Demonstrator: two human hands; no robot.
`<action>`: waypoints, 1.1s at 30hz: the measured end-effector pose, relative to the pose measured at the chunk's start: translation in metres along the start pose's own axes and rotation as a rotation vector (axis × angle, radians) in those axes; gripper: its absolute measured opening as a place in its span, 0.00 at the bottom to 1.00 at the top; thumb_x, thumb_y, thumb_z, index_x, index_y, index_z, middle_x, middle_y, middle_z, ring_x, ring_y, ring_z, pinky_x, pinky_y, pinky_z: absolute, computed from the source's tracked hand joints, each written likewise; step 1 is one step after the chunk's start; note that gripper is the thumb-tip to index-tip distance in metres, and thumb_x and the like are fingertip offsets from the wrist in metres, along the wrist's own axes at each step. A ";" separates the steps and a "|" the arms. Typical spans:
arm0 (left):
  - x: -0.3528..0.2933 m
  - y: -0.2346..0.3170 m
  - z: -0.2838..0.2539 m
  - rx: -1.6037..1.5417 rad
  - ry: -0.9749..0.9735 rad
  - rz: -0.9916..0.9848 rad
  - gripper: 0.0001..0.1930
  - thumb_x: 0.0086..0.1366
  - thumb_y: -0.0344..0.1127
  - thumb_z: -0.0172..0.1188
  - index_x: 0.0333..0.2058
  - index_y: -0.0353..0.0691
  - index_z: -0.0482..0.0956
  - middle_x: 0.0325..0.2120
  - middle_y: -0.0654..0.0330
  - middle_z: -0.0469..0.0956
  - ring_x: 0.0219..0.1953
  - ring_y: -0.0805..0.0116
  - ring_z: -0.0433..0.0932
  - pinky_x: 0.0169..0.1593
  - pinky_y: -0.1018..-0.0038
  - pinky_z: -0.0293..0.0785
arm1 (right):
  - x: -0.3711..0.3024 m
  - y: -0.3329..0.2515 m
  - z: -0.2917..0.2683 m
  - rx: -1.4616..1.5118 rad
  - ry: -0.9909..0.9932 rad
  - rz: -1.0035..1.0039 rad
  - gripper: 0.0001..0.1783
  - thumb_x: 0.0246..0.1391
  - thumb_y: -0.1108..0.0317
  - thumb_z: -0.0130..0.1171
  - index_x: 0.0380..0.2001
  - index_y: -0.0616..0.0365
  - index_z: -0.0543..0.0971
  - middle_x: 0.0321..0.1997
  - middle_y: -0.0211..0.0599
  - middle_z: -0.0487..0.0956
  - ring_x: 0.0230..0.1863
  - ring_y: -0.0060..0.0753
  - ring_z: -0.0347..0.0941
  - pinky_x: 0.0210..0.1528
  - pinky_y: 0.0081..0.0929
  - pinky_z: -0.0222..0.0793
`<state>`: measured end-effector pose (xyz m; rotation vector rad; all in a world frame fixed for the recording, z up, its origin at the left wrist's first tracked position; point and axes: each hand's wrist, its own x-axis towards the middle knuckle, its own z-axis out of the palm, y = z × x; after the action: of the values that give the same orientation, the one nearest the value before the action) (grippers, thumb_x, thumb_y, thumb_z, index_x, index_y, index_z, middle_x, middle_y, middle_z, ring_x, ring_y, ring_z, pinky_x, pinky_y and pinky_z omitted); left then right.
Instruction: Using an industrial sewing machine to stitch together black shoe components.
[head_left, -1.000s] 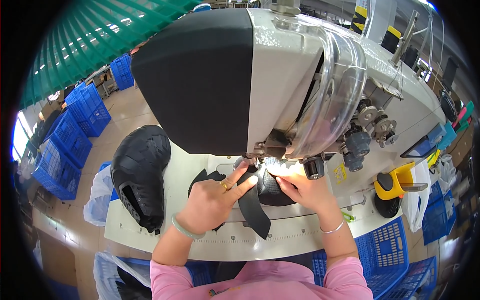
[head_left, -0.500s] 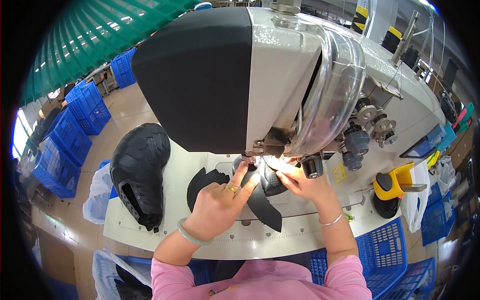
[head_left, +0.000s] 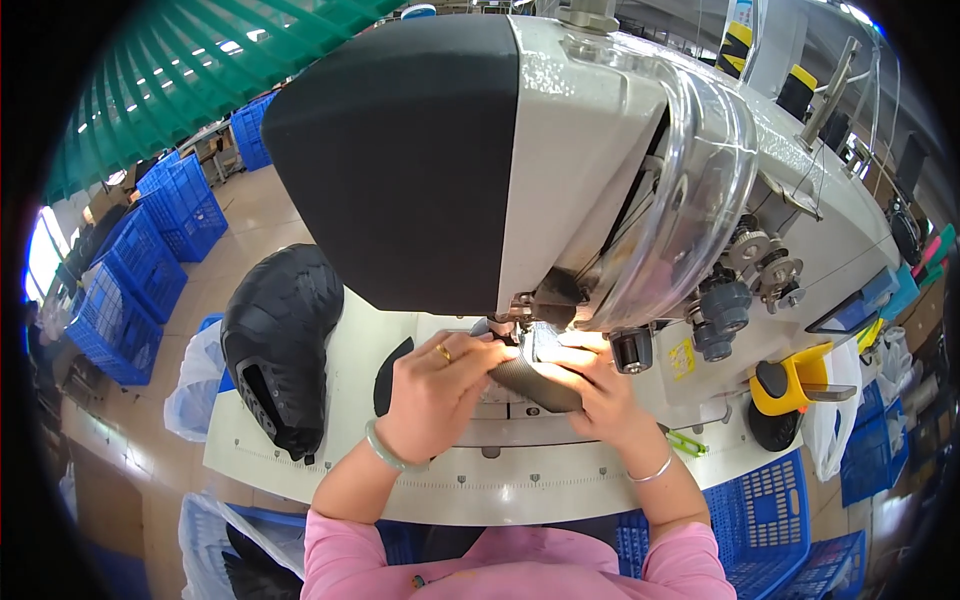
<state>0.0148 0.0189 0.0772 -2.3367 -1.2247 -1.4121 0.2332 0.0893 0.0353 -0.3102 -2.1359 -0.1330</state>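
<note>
A black textured fabric piece lies under the needle area of the sewing machine. My left hand is at its left edge, fingers pressed together and pinching it close to the presser foot. My right hand holds its right side, fingers curled over it in the bright work light. Part of the piece is hidden beneath my fingers. Another dark flat part shows beside my left hand. A stack of black quilted-looking pieces rests on the table's left side.
The white machine table carries green thread snips and a yellow holder at the right. Blue crates stand below the front right edge, others along the left floor. A green fan guard hangs upper left.
My left fingers, spread flat before, have drawn together at the piece's edge. The long black tail that hung toward me has swung up out of sight. My right hand has shifted slightly nearer.
</note>
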 end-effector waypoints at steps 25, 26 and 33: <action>-0.001 0.012 0.004 0.271 0.002 0.152 0.17 0.44 0.26 0.59 0.37 0.40 0.82 0.35 0.63 0.79 0.37 0.64 0.79 0.38 0.70 0.79 | 0.007 -0.001 -0.009 0.160 -0.002 0.072 0.14 0.34 0.68 0.72 0.30 0.55 0.85 0.34 0.31 0.79 0.37 0.36 0.76 0.41 0.31 0.71; -0.001 0.012 0.004 0.279 0.001 0.139 0.18 0.44 0.25 0.59 0.38 0.40 0.82 0.35 0.63 0.79 0.37 0.64 0.78 0.37 0.71 0.79 | 0.006 -0.001 -0.007 0.160 0.000 0.072 0.14 0.34 0.68 0.72 0.30 0.55 0.85 0.34 0.31 0.79 0.37 0.36 0.76 0.41 0.31 0.71; 0.005 0.010 0.007 0.321 0.007 0.177 0.18 0.44 0.25 0.59 0.38 0.38 0.82 0.34 0.62 0.78 0.37 0.64 0.79 0.36 0.72 0.79 | 0.001 0.007 0.002 0.291 0.041 0.191 0.15 0.36 0.71 0.69 0.34 0.52 0.84 0.39 0.31 0.83 0.40 0.36 0.78 0.45 0.33 0.66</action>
<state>0.0279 0.0186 0.0797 -2.1561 -1.1153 -1.0773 0.2335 0.0965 0.0350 -0.3345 -2.0391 0.2773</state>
